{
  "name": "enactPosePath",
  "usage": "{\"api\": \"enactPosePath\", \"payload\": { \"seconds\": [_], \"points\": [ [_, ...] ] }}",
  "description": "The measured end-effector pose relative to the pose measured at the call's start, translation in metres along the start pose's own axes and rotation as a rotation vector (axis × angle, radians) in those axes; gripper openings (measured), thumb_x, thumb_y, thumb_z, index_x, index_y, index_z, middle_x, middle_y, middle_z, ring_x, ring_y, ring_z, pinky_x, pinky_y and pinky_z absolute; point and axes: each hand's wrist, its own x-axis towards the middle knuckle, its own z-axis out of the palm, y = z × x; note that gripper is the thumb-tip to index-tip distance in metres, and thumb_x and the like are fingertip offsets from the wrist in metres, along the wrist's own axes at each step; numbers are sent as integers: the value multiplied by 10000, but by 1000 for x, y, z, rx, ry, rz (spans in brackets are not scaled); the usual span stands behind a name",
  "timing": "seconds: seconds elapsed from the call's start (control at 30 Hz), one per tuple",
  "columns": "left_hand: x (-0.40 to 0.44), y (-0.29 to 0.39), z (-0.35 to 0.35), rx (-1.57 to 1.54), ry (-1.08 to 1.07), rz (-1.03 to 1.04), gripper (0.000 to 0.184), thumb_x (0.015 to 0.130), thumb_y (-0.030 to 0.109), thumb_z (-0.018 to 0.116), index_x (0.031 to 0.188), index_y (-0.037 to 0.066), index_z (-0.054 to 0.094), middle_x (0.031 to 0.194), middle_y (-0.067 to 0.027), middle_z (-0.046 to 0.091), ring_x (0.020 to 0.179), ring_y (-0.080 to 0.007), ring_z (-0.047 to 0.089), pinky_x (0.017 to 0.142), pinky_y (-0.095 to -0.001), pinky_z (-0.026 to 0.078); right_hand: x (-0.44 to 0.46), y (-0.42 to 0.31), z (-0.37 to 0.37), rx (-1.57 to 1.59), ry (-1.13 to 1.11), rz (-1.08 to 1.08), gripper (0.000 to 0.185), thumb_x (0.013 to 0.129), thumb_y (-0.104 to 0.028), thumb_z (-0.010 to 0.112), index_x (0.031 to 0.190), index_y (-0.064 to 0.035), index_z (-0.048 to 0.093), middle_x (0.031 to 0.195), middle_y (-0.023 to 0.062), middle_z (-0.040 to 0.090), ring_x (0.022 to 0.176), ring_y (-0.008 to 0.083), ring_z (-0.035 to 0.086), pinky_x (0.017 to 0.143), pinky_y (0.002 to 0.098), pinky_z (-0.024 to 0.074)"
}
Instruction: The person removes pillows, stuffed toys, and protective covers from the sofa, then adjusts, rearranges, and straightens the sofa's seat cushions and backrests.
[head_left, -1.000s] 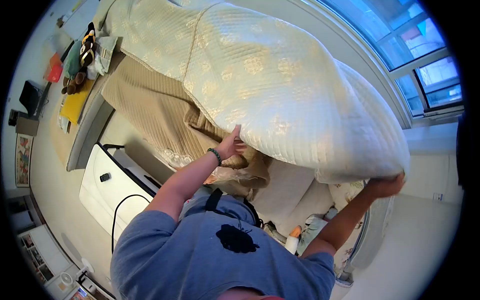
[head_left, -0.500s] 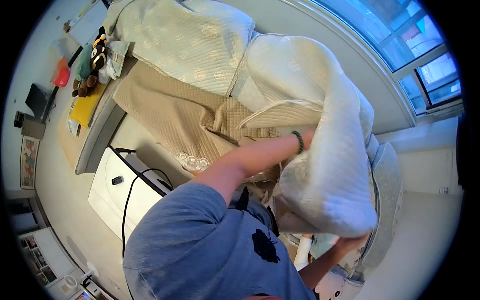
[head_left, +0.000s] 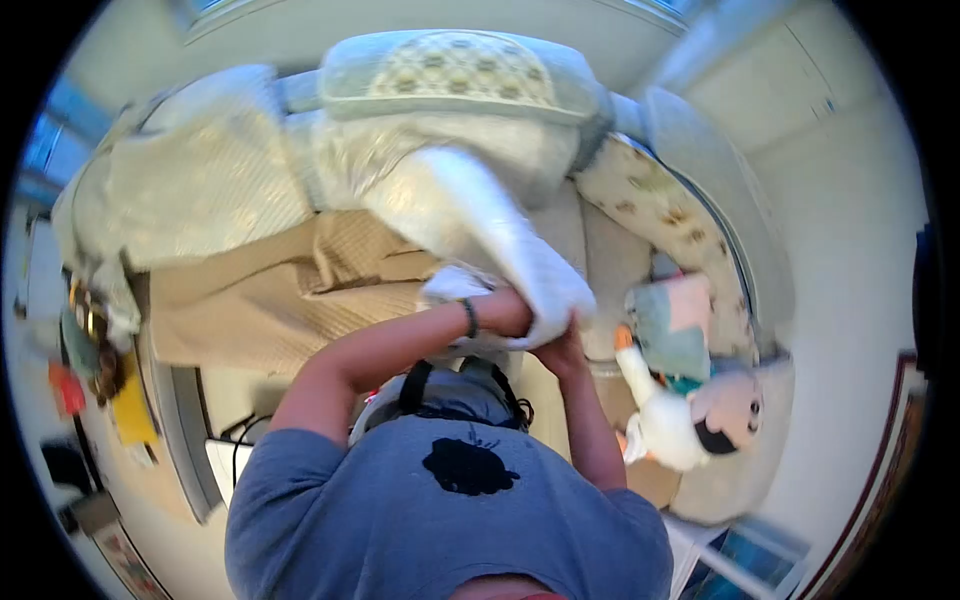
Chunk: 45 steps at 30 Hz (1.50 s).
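A pale, quilted sofa cover [head_left: 470,200] is bunched up in front of my body, one end raised off the seat and the rest trailing back toward the backrest. My left hand [head_left: 507,312], below a dark green bracelet, grips a fold of it; the cloth hides the fingers. Close beside it, my right hand [head_left: 562,348] is closed on the cover's lower edge. Farther left, a beige quilted cover [head_left: 240,290] lies wrinkled over the seat.
The curved sofa has a grey-blue backrest [head_left: 340,85] and bare seat [head_left: 610,250]. On its right lie a white plush duck [head_left: 668,425], a pink-and-green cushion [head_left: 680,315] and a floral cover [head_left: 650,195]. Plush toys [head_left: 100,350] and a yellow cushion [head_left: 133,405] lie far left.
My view has swung to the right. My hands have come closer together in front of my body, and the raised cover is lower and more gathered.
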Motion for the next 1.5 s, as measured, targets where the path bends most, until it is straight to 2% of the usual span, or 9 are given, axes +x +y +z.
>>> {"api": "enactPosePath", "payload": {
  "seconds": [0.17, 0.5, 0.87, 0.97, 1.03, 1.1, 1.2, 1.33, 1.5],
  "points": [
    [-31, 4, -25, 124, -292, -15, 490, 746, 229, 556, 1212, 110, 459, 1271, -161, 419, 1207, -307, 347, 1023, -388, 218, 51, 24, -24, 49, 321, -125, 445, 794, -208, 482, 1190, -14, 423, 1159, 140, 512, 1057, 259, 504, 943, 395, 382],
    [-79, -12, -49, 104, 457, -334, 435, 751, 130, 598, 1173, 79, 507, 1270, -156, 429, 1147, -307, 428, 950, -366, 342, -76, -97, 0, -216, 470, -751, 356, 846, -246, 453, 1108, -8, 489, 1018, 135, 560, 924, 247, 558, 814, 377, 464],
    [-166, -126, 36, 48, -121, -943, 365, 805, 271, 540, 1121, 89, 552, 990, -176, 602, 893, -289, 585, 796, -361, 455, -386, -259, -98, -514, 1407, -1377, 444, 821, -315, 509, 1163, -32, 492, 1122, 122, 539, 1050, 217, 505, 877, 327, 417],
    [-167, -123, 57, -58, -191, -1019, 384, 793, 330, 525, 1098, 101, 570, 1002, -143, 607, 933, -287, 569, 811, -365, 443, -425, -276, -172, -730, 1879, -992, 470, 814, -334, 525, 1178, -39, 493, 1150, 118, 533, 1084, 209, 491, 894, 313, 405],
    [-168, -126, 70, -84, -146, -1015, 383, 798, 335, 505, 1097, 104, 571, 1005, -138, 606, 930, -283, 570, 813, -365, 442, -419, -265, -239, -1245, 2262, 227, 441, 815, -420, 501, 1068, -67, 576, 1096, 126, 567, 1006, 223, 541, 809, 335, 451],
    [-157, -112, 68, -98, -168, -1069, 388, 798, 342, 492, 1093, 102, 570, 1017, -138, 601, 929, -288, 569, 814, -368, 441, -374, -260, -312, -1418, 2069, 455, 361, 820, -345, 477, 1029, -70, 578, 1026, 122, 575, 923, 248, 546, 768, 353, 445],
    [-159, -109, 73, -115, -78, -1107, 374, 797, 328, 485, 1092, 113, 569, 1021, -133, 597, 923, -294, 567, 810, -371, 444, -260, -248, -485, -975, 1222, -204, 256, 826, -233, 441, 971, -74, 580, 922, 116, 587, 797, 286, 555, 708, 380, 436],
    [-166, -96, 73, -125, 102, -1208, 360, 809, 312, 473, 1097, 117, 565, 1020, -131, 598, 924, -294, 566, 813, -371, 443, 26, -192, -309, -1782, 336, 87, 409, 793, -198, 584, 1129, 19, 497, 982, 144, 595, 868, 232, 578, 772, 320, 453],
    [-200, -89, 100, -139, 369, -1404, 396, 802, 327, 488, 1089, 65, 565, 970, -166, 607, 875, -290, 584, 791, -369, 453, 178, -175, -222, -2017, 84, 30, 403, 769, -277, 614, 1098, -63, 525, 898, 168, 607, 855, 282, 588, 756, 368, 461]
  ]
}}
